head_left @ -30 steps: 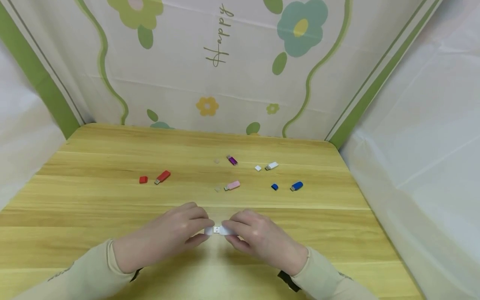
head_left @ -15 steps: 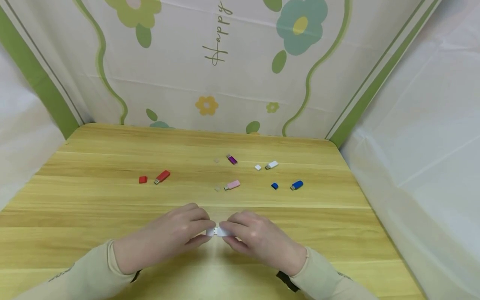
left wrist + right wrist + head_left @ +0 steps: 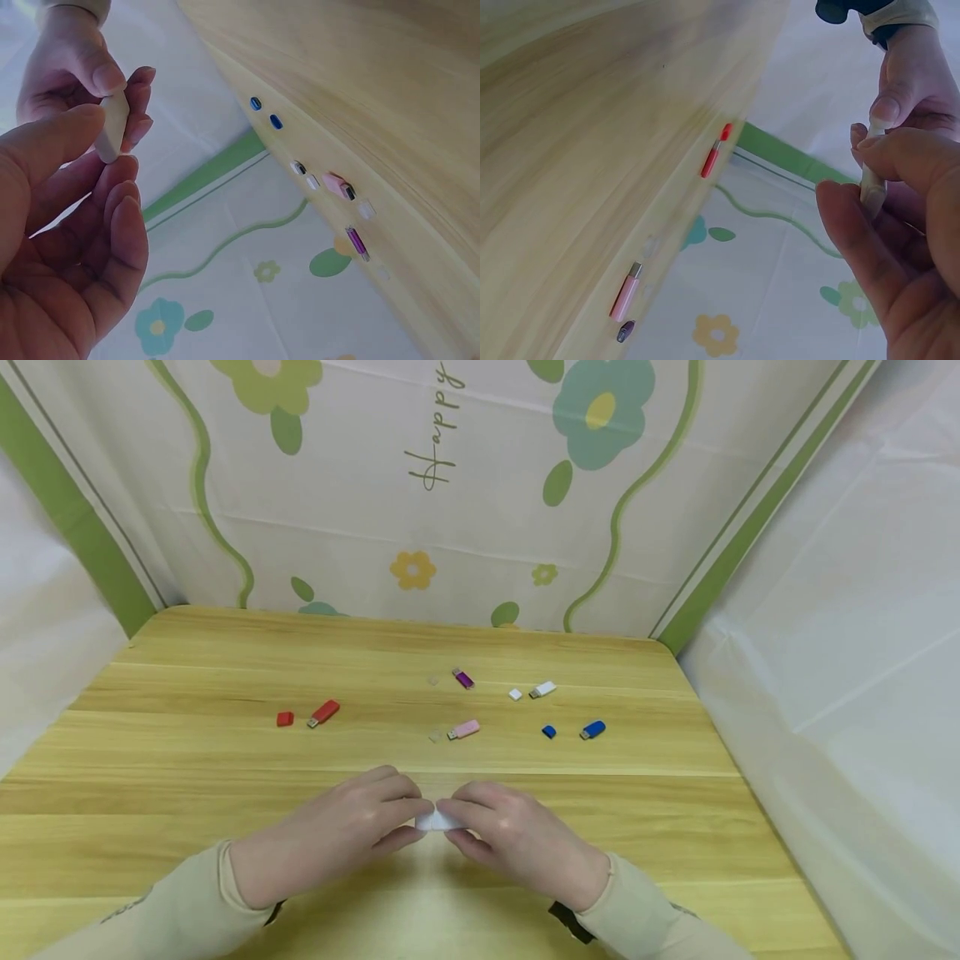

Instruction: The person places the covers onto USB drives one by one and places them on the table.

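Observation:
Near the front of the table, both hands hold a white USB flash drive together. My left hand (image 3: 337, 827) pinches its cap (image 3: 423, 822) between thumb and fingers. From the other side, my right hand (image 3: 525, 843) grips the body of the USB flash drive (image 3: 446, 821). Cap and body meet end to end, with only a thin seam between them and the metal plug hidden. The left wrist view shows the joined white drive (image 3: 114, 127) between the fingertips of both hands; in the right wrist view the fingers cover part of it.
Farther back lie uncapped flash drives: red (image 3: 324, 713), pink (image 3: 463, 729), purple (image 3: 463, 679), white (image 3: 543, 690) and blue (image 3: 592, 730). Beside them are a red cap (image 3: 285, 718), white cap (image 3: 515, 694), blue cap (image 3: 549, 732) and clear caps. A flowered curtain (image 3: 480, 527) hangs behind.
The hands have come slightly closer together. The metal plug, in view a second ago between cap and body, has gone into the cap. Drives on the table stay where they were.

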Tool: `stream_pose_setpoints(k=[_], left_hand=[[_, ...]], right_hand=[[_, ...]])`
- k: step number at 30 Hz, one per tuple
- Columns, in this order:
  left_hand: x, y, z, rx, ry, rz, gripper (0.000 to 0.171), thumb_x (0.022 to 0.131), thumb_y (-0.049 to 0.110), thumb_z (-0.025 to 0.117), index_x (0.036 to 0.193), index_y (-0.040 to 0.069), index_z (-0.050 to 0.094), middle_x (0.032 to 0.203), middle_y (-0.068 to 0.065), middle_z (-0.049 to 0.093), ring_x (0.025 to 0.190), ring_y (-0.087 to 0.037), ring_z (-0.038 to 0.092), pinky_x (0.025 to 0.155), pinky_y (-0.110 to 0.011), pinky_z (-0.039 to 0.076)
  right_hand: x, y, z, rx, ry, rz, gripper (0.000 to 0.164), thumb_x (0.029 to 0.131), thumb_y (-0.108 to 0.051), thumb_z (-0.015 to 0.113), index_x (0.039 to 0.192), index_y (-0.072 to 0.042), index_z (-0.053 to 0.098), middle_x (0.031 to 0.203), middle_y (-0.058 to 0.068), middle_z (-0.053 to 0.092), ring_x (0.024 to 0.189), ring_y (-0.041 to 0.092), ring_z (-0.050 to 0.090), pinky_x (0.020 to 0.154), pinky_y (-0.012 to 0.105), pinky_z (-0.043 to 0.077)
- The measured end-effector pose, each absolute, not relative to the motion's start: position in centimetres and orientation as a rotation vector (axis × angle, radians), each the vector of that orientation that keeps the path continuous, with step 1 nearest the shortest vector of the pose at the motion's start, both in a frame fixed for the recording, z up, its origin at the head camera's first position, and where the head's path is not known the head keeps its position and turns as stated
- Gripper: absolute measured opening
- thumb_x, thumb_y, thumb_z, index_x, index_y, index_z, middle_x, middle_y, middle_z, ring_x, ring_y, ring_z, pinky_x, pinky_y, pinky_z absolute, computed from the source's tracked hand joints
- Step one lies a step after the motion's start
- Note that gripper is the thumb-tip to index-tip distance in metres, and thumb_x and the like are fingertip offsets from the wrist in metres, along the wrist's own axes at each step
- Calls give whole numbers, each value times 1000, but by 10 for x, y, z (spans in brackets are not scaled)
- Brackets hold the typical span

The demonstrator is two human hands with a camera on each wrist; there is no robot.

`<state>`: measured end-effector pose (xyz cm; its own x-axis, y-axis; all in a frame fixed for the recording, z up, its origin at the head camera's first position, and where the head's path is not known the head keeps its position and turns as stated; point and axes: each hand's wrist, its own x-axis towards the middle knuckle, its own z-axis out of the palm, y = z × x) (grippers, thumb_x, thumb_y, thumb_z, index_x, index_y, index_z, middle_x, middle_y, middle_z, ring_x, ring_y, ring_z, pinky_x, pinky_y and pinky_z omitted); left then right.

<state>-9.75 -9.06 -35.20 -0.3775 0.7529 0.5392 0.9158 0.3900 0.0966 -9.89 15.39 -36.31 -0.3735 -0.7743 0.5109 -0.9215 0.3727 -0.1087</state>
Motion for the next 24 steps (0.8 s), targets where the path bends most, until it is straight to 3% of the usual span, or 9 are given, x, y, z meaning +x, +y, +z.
stream_pose_setpoints(k=[11, 17, 24], left_hand=[[-100, -92, -356, -1356, -2222, -472, 21, 81, 25, 80, 89, 8, 71, 76, 6, 62, 66, -7, 48, 56, -12, 41], [-99, -92, -356, -1366, -2226, -455, 20, 88, 27, 74, 87, 8, 70, 75, 6, 60, 64, -5, 47, 56, -10, 42], [-99, -90, -356, -1407, -2174, -502, 20, 75, 15, 84, 86, 6, 70, 75, 5, 61, 66, -5, 53, 59, -10, 45]], right_hand=[[-99, 152, -363, 1449, -2241, 501, 25, 81, -8, 81, 104, -3, 71, 96, 1, 66, 81, 8, 60, 74, 11, 49], [-98, 150, -363, 1439, -2223, 484, 25, 81, -8, 81, 104, -4, 72, 95, 1, 66, 80, 8, 60, 75, 12, 49], [-96, 147, -362, 1436, -2267, 535, 22, 83, -9, 80, 103, -3, 73, 95, 2, 67, 82, 9, 62, 76, 12, 49]])
